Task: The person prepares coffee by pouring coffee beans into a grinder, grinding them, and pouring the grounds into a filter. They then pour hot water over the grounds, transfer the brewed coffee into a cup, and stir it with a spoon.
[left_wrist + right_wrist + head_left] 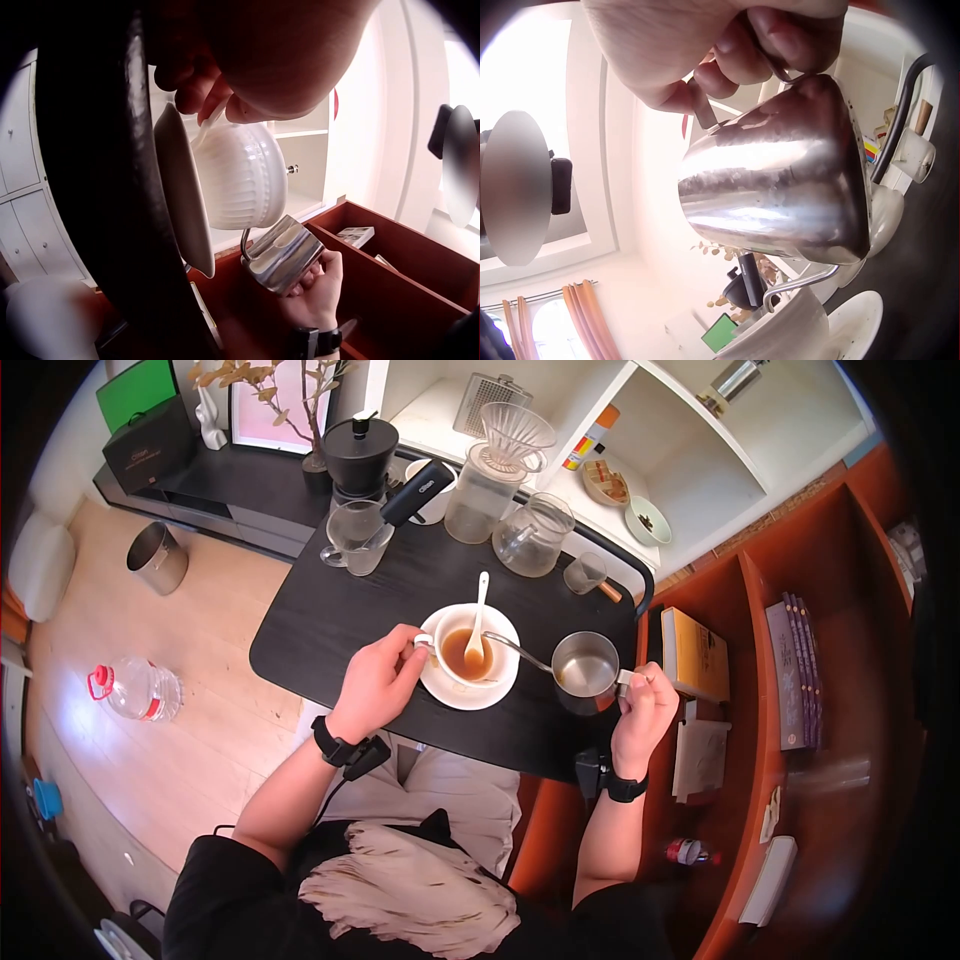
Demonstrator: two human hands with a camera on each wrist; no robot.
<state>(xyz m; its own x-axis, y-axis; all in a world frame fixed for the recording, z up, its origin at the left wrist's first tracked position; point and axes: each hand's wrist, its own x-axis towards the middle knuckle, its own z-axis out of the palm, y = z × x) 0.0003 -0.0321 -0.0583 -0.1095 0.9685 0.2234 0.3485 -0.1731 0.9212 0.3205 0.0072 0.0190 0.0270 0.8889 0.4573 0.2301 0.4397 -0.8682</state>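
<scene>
A white cup [452, 672] of brown liquid stands on a white saucer [462, 700], a white spoon [479, 610] leaning in it. The left hand [375, 682] pinches the cup's handle. In the right hand [645, 718], fingers curled round its handle, is a steel pitcher [586, 665], its thin curved spout reaching over the cup's rim. The left wrist view shows the ribbed cup [238, 176] and the tilted pitcher [283, 256] beyond it; the right wrist view shows the pitcher's shiny side [780, 180]. Whether liquid flows from the spout cannot be told.
Along the back of the black table [300, 630] stand a glass cup [360, 540], a black grinder [359, 455], a glass dripper on a container, a glass server [535, 538] and a small wooden-handled glass [585, 572]. Red-brown shelves [760, 660] adjoin the right side.
</scene>
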